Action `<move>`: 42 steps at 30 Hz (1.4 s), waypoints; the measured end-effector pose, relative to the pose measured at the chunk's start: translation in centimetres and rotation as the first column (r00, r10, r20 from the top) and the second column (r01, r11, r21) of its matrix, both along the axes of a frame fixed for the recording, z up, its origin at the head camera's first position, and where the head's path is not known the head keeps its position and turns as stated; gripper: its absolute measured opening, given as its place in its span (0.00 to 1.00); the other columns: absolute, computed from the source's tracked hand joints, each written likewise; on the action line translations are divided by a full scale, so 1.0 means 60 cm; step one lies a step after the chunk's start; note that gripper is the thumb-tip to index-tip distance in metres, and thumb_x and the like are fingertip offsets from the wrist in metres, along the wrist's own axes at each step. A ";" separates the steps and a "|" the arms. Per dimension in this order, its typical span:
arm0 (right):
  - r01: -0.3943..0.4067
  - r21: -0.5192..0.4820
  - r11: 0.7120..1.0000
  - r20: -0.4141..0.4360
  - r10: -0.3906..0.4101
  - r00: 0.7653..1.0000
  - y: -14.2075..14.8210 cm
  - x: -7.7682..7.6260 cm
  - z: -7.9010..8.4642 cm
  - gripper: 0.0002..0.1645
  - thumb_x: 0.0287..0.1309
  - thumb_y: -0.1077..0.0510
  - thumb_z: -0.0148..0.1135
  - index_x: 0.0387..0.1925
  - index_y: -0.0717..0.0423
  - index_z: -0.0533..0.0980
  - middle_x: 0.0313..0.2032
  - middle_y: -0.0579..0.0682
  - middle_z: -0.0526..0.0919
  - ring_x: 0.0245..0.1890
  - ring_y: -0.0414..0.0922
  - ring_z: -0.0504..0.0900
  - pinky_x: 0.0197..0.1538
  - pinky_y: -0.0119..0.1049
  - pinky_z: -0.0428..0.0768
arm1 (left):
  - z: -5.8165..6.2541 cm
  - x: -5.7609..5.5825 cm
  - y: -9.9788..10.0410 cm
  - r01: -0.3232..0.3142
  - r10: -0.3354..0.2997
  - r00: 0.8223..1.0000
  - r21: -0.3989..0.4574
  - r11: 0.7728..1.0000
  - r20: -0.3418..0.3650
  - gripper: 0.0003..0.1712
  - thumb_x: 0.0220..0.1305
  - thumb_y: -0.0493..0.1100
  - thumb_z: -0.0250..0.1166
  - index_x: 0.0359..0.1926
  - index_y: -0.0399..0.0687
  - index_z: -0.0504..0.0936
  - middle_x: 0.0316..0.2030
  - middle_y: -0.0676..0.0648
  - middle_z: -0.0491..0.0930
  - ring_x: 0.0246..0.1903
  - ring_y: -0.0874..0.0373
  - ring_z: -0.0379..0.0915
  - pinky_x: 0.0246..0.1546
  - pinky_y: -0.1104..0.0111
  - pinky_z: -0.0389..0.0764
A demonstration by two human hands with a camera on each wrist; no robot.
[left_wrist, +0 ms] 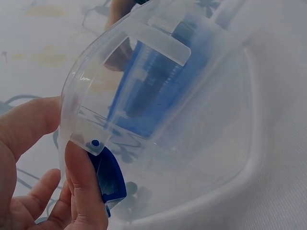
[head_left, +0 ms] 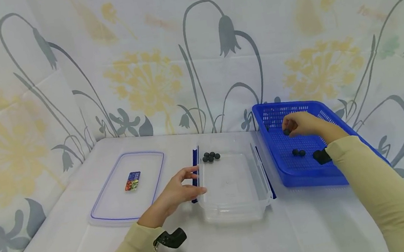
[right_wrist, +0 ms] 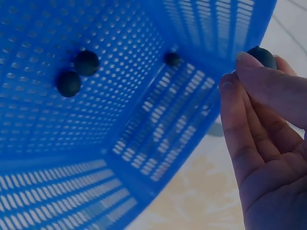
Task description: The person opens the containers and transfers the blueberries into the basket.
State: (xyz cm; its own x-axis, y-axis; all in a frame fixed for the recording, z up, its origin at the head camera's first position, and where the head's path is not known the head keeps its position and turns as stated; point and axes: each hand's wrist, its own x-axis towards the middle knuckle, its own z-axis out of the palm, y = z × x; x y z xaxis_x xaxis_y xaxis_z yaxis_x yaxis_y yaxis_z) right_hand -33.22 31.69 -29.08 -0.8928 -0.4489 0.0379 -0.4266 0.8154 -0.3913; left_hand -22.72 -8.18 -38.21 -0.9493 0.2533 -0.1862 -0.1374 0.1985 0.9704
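My left hand (head_left: 176, 191) grips the left rim of a clear plastic container (head_left: 228, 182), its thumb and fingers about the edge beside a blue side latch (left_wrist: 112, 179). Several small dark balls (head_left: 211, 157) lie together at the container's far left. Above a blue perforated basket (head_left: 293, 180), my right hand (head_left: 301, 123) pinches one dark ball (right_wrist: 263, 56) between thumb and fingers. Two more balls (right_wrist: 76, 74) touch on the basket floor, and another single ball (right_wrist: 171, 59) sits near a side wall.
Left of the container lies a clear lid (head_left: 116, 205) with a blue seal line and a small coloured label (head_left: 132, 181). White cloth covers the table (head_left: 241, 248). A flower-printed curtain (head_left: 160, 42) hangs right behind it.
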 end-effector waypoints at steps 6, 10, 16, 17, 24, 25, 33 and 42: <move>0.037 -0.043 0.998 0.031 -0.036 0.999 0.041 0.001 -0.023 0.10 0.48 0.74 0.63 0.34 0.66 0.74 0.31 0.55 0.79 0.35 0.54 0.78 0.40 0.49 0.78 | 0.001 0.001 0.001 0.000 0.000 1.000 0.029 1.000 -0.002 0.42 0.49 0.37 0.73 0.65 0.49 0.65 0.56 0.43 0.65 0.39 0.54 0.75 0.43 0.63 0.78; 0.030 -0.059 0.998 0.090 -0.024 0.996 0.054 0.004 -0.035 0.10 0.48 0.74 0.63 0.34 0.68 0.73 0.31 0.55 0.79 0.35 0.53 0.78 0.39 0.48 0.78 | 0.001 0.001 0.000 -0.006 0.006 1.000 0.023 1.000 -0.010 0.42 0.49 0.37 0.73 0.65 0.50 0.65 0.56 0.43 0.65 0.38 0.54 0.75 0.43 0.63 0.79; 0.047 -0.057 0.997 0.112 -0.040 0.993 0.071 0.004 -0.049 0.11 0.48 0.72 0.64 0.36 0.69 0.74 0.30 0.54 0.80 0.33 0.52 0.79 0.38 0.48 0.79 | 0.002 -0.001 0.003 0.006 -0.006 1.000 0.024 1.000 -0.012 0.41 0.50 0.37 0.72 0.65 0.51 0.65 0.56 0.43 0.65 0.38 0.55 0.75 0.43 0.63 0.79; 0.048 -0.053 0.997 0.111 -0.042 0.993 0.073 0.005 -0.050 0.11 0.48 0.73 0.64 0.36 0.69 0.74 0.30 0.54 0.80 0.32 0.52 0.79 0.37 0.47 0.79 | 0.002 -0.001 0.004 0.009 -0.009 1.000 0.025 1.000 -0.011 0.41 0.50 0.37 0.72 0.65 0.51 0.65 0.56 0.44 0.65 0.38 0.55 0.75 0.43 0.63 0.79; 0.048 -0.035 0.998 0.055 -0.046 0.997 0.049 0.008 -0.034 0.09 0.51 0.71 0.61 0.37 0.65 0.74 0.30 0.53 0.80 0.33 0.50 0.79 0.37 0.47 0.78 | 0.009 0.001 0.004 0.001 -0.001 1.000 0.014 1.000 -0.005 0.41 0.50 0.37 0.72 0.65 0.51 0.65 0.56 0.44 0.65 0.38 0.55 0.75 0.43 0.63 0.79; 0.045 -0.030 0.999 0.039 -0.044 0.998 0.042 0.008 -0.030 0.09 0.52 0.71 0.62 0.37 0.64 0.75 0.30 0.53 0.80 0.33 0.50 0.79 0.37 0.47 0.78 | 0.008 0.001 0.004 0.001 -0.001 1.000 0.013 1.000 -0.005 0.41 0.50 0.37 0.72 0.65 0.50 0.65 0.56 0.43 0.65 0.38 0.55 0.75 0.43 0.63 0.79; -0.029 -0.055 0.998 -0.040 0.027 0.999 -0.023 0.008 -0.001 0.08 0.54 0.68 0.63 0.38 0.62 0.76 0.32 0.53 0.79 0.35 0.51 0.78 0.39 0.46 0.77 | 0.005 0.001 0.001 0.002 -0.002 1.000 -0.012 1.000 0.009 0.41 0.51 0.38 0.72 0.65 0.51 0.64 0.56 0.44 0.65 0.38 0.55 0.75 0.43 0.64 0.78; -0.127 -0.082 0.988 -0.050 0.123 0.991 -0.099 -0.001 0.011 0.09 0.54 0.69 0.62 0.38 0.60 0.77 0.30 0.51 0.79 0.33 0.48 0.78 0.39 0.43 0.78 | 0.000 -0.001 0.000 -0.002 0.002 1.000 -0.004 1.000 0.005 0.41 0.51 0.37 0.71 0.65 0.51 0.64 0.57 0.44 0.65 0.39 0.55 0.75 0.43 0.63 0.78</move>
